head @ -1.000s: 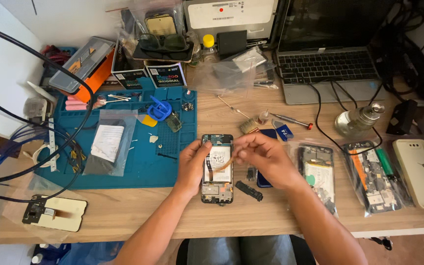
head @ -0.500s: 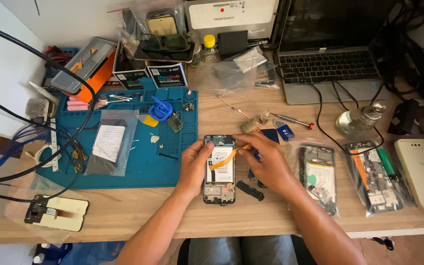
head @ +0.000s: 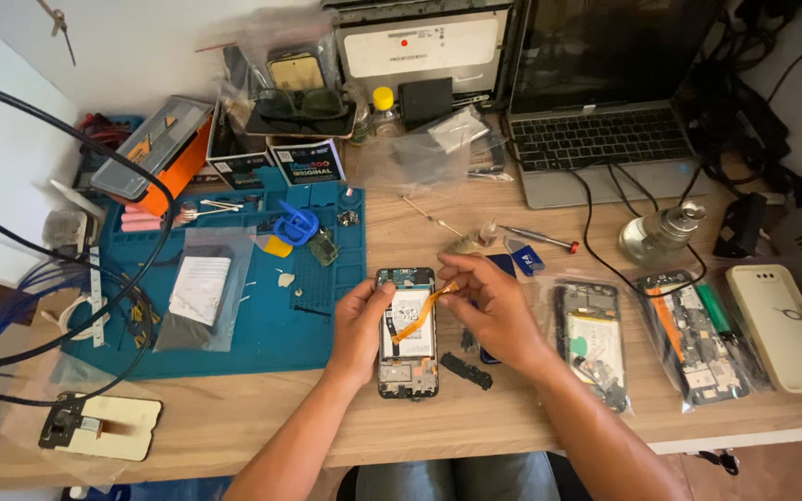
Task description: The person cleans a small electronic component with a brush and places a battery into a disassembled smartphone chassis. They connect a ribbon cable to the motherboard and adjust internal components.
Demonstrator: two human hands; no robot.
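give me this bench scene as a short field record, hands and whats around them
surface: wooden table
left hand: steadies the opened phone by its left edge
right hand: pinches an orange flex cable lifted above the phone
left of phone: blue work mat
right of phone: two bagged opened phones, pale phone case
behind: laptop, glass bottle
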